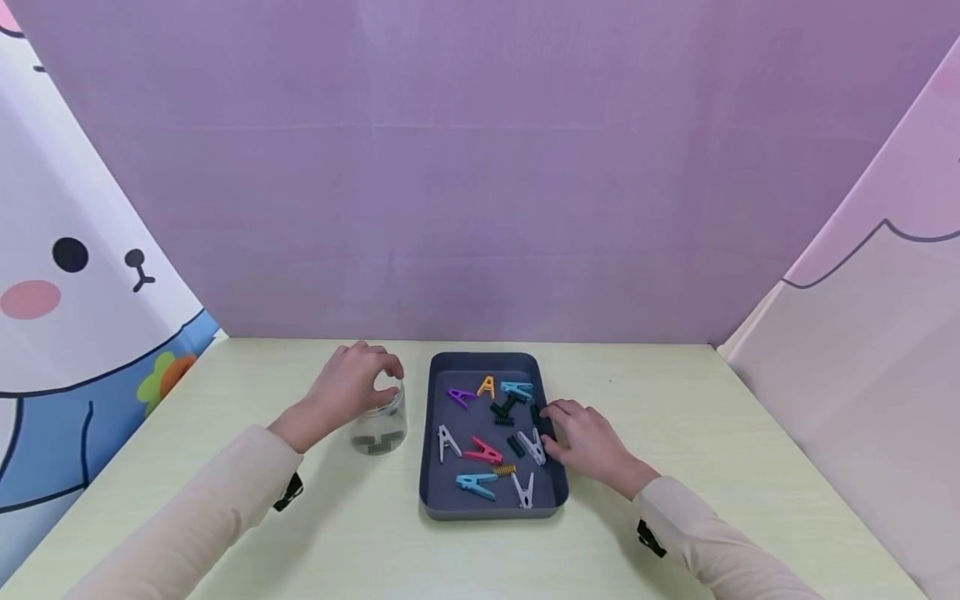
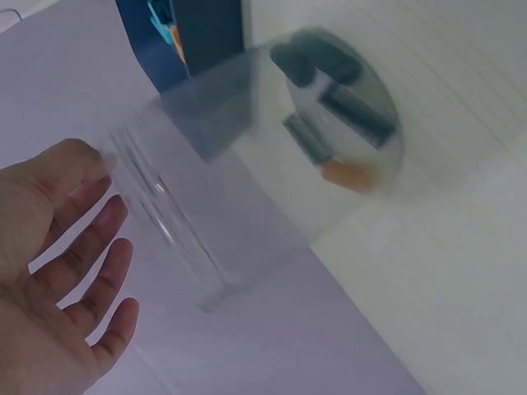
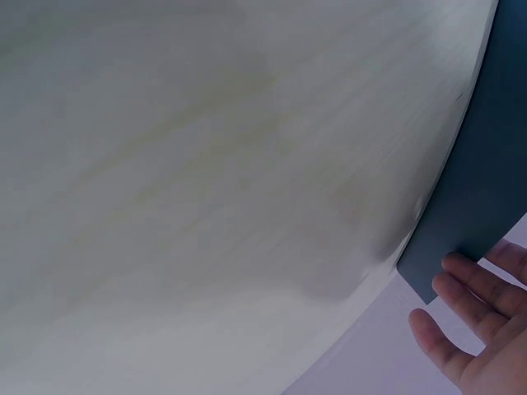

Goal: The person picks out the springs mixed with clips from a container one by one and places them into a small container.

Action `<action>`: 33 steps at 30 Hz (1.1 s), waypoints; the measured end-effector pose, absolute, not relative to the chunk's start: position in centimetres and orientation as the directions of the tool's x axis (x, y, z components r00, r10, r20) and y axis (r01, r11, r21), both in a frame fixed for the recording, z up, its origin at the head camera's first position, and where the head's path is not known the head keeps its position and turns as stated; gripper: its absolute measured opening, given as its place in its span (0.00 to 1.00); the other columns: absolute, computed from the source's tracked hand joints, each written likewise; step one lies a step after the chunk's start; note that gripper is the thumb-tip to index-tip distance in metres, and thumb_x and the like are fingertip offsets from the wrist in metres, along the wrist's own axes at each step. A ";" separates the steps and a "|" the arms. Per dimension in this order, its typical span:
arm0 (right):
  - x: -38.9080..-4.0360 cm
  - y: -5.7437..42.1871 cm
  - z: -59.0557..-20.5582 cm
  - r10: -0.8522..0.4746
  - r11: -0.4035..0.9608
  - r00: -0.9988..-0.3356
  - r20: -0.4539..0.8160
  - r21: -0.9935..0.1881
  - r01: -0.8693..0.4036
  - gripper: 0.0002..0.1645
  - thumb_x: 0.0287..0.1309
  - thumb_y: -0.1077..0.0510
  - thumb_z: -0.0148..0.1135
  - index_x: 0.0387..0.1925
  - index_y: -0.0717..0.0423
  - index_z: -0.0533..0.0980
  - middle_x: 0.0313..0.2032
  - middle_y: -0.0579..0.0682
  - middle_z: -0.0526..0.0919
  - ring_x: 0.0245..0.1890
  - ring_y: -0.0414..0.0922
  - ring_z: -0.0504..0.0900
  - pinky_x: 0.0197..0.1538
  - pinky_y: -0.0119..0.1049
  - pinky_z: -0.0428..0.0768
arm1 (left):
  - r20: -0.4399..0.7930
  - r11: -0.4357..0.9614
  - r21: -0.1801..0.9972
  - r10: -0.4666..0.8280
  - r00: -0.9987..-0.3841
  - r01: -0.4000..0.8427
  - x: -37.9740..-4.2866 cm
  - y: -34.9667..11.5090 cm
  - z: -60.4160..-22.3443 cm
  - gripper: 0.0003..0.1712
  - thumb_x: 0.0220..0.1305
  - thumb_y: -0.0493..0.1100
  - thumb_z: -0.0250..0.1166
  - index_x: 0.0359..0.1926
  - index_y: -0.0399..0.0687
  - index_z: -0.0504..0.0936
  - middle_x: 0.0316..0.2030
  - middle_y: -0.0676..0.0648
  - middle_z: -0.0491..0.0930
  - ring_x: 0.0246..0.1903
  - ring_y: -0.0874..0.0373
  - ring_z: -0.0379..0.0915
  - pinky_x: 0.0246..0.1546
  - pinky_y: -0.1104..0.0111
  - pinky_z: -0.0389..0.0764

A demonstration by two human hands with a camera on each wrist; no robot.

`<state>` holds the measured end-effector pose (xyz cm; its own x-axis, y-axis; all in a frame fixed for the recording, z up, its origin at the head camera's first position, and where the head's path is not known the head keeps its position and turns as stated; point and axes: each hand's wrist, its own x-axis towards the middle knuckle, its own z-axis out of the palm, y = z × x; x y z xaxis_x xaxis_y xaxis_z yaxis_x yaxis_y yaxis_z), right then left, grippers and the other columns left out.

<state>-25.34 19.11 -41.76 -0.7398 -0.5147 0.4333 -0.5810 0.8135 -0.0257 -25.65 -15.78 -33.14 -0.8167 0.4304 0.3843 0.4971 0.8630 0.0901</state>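
A clear jar (image 1: 378,429) stands on the table left of the tray, with several dark green springs (image 2: 358,113) and an orange piece (image 2: 350,175) at its bottom. My left hand (image 1: 352,383) holds it by the rim, thumb and forefinger curved round the mouth; the other fingers stay off the glass. At the right wall of the grey tray (image 1: 468,507) is my right hand (image 1: 592,442), fingertips over the rim, nothing visible between them. Closest to these fingertips are a dark green spring (image 1: 535,414) and a white clip (image 1: 532,447).
Inside the tray lie purple (image 1: 461,397), yellow (image 1: 486,386), red (image 1: 483,451) and blue clips (image 1: 476,485), more white clips (image 1: 523,490), a yellow spring (image 1: 504,470) and other dark green springs. A purple backdrop (image 1: 472,208) rises behind the pale table (image 1: 675,400).
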 end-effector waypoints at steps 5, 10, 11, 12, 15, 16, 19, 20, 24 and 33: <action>-25.3 19.1 -41.7 -0.505 0.824 -0.761 0.406 -0.036 -0.566 0.18 0.48 0.51 0.64 0.41 0.55 0.77 0.43 0.50 0.80 0.41 0.46 0.80 0.41 0.44 0.78 | 0.409 0.847 0.081 0.452 -0.793 0.525 -25.2 -14.4 -32.9 0.09 0.46 0.44 0.70 0.32 0.53 0.83 0.31 0.54 0.82 0.34 0.52 0.72 0.36 0.56 0.71; -25.3 19.1 -41.6 -0.499 0.834 -0.776 0.385 -0.032 -0.551 0.19 0.49 0.51 0.63 0.42 0.55 0.77 0.44 0.50 0.80 0.42 0.46 0.80 0.42 0.44 0.78 | 0.403 0.836 0.068 0.476 -0.782 0.544 -24.9 -13.1 -33.1 0.09 0.46 0.45 0.70 0.32 0.54 0.83 0.32 0.55 0.82 0.33 0.54 0.72 0.37 0.57 0.72; -25.3 19.1 -41.6 -0.498 0.834 -0.778 0.383 -0.033 -0.551 0.19 0.49 0.51 0.63 0.42 0.55 0.77 0.44 0.50 0.80 0.42 0.46 0.80 0.42 0.44 0.78 | 0.394 0.835 0.068 0.481 -0.783 0.546 -24.8 -12.8 -33.1 0.09 0.46 0.45 0.70 0.33 0.54 0.83 0.32 0.55 0.82 0.33 0.55 0.72 0.38 0.57 0.72; -25.3 19.1 -41.6 -0.498 0.835 -0.779 0.382 -0.033 -0.550 0.19 0.49 0.51 0.63 0.42 0.55 0.77 0.44 0.50 0.80 0.42 0.46 0.80 0.42 0.44 0.78 | 0.383 0.833 0.071 0.485 -0.786 0.548 -24.8 -12.6 -33.2 0.09 0.46 0.45 0.70 0.33 0.54 0.83 0.32 0.55 0.82 0.33 0.55 0.72 0.38 0.57 0.72; -25.3 19.1 -41.5 -0.498 0.834 -0.778 0.382 -0.035 -0.551 0.18 0.49 0.51 0.63 0.42 0.55 0.77 0.43 0.50 0.80 0.41 0.46 0.80 0.42 0.45 0.78 | 0.336 0.834 0.085 0.492 -0.803 0.546 -24.6 -11.8 -33.5 0.10 0.46 0.46 0.70 0.34 0.54 0.84 0.33 0.55 0.82 0.34 0.56 0.71 0.40 0.57 0.72; -25.3 19.1 -41.5 -0.499 0.833 -0.777 0.385 -0.033 -0.552 0.18 0.48 0.51 0.63 0.42 0.55 0.77 0.43 0.50 0.80 0.41 0.46 0.80 0.42 0.45 0.78 | 0.319 0.833 0.092 0.494 -0.809 0.545 -24.6 -11.5 -33.6 0.10 0.47 0.46 0.70 0.34 0.54 0.84 0.33 0.55 0.82 0.34 0.57 0.70 0.40 0.57 0.72; -25.3 19.1 -41.6 -0.499 0.832 -0.774 0.390 -0.035 -0.554 0.18 0.49 0.51 0.63 0.41 0.55 0.77 0.43 0.50 0.80 0.41 0.46 0.80 0.42 0.45 0.78 | 0.274 0.829 0.109 0.506 -0.818 0.549 -24.4 -10.8 -34.0 0.11 0.47 0.48 0.69 0.35 0.55 0.83 0.35 0.55 0.81 0.35 0.57 0.70 0.42 0.57 0.71; -25.3 19.1 -41.6 -0.500 0.831 -0.773 0.391 -0.035 -0.555 0.18 0.48 0.51 0.63 0.41 0.55 0.77 0.43 0.50 0.80 0.41 0.46 0.80 0.42 0.45 0.78 | 0.265 0.824 0.113 0.513 -0.816 0.555 -24.3 -10.5 -34.1 0.11 0.47 0.48 0.69 0.35 0.55 0.83 0.35 0.55 0.81 0.35 0.57 0.70 0.43 0.58 0.71; -25.3 19.1 -41.6 -0.505 0.826 -0.765 0.400 -0.035 -0.563 0.18 0.48 0.51 0.63 0.41 0.55 0.78 0.43 0.50 0.80 0.40 0.46 0.80 0.41 0.43 0.79 | 0.245 0.797 0.107 0.558 -0.793 0.594 -24.0 -9.6 -34.9 0.11 0.48 0.48 0.69 0.35 0.54 0.83 0.36 0.55 0.81 0.36 0.56 0.71 0.42 0.57 0.71; -25.1 18.9 -41.3 -0.505 0.825 -0.768 0.394 -0.041 -0.564 0.19 0.49 0.51 0.63 0.42 0.56 0.77 0.43 0.51 0.80 0.42 0.47 0.80 0.41 0.44 0.78 | 0.187 0.757 0.121 0.617 -0.764 0.642 -23.4 -7.5 -36.9 0.11 0.49 0.49 0.68 0.35 0.54 0.83 0.37 0.54 0.81 0.37 0.57 0.68 0.39 0.61 0.68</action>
<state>-25.10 18.87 -41.31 -0.7679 -0.5051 0.3939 -0.5636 0.8250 -0.0408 -23.38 -7.46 -36.92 -0.7641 0.6174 0.1868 0.6416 0.7574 0.1214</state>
